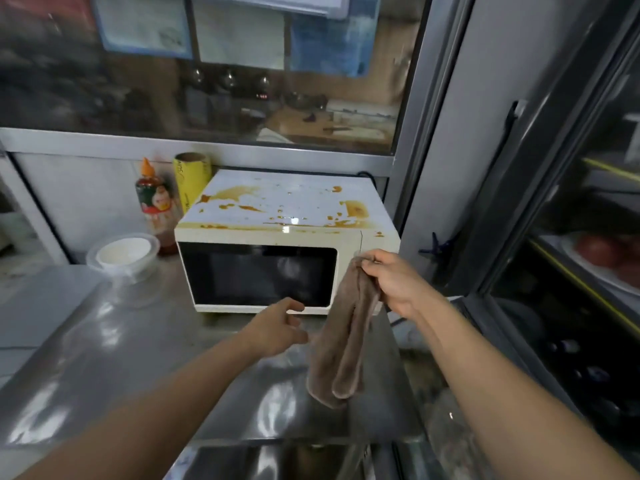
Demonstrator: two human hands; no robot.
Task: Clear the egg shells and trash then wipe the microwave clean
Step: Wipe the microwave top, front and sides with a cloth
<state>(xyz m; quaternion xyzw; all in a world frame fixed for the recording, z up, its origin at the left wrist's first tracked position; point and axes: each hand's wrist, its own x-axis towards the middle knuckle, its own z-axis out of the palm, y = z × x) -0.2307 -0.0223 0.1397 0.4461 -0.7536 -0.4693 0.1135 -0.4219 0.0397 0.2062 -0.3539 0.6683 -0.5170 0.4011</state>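
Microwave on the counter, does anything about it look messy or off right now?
Yes. The microwave's white top is splattered with orange-brown stains and wet droplets, thickest along its front and left edges. The right hand holds a brown cloth.

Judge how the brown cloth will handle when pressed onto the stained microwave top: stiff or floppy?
Likely floppy: the cloth hangs limp and folded from the right hand. It probably needs bunching before wiping the microwave.
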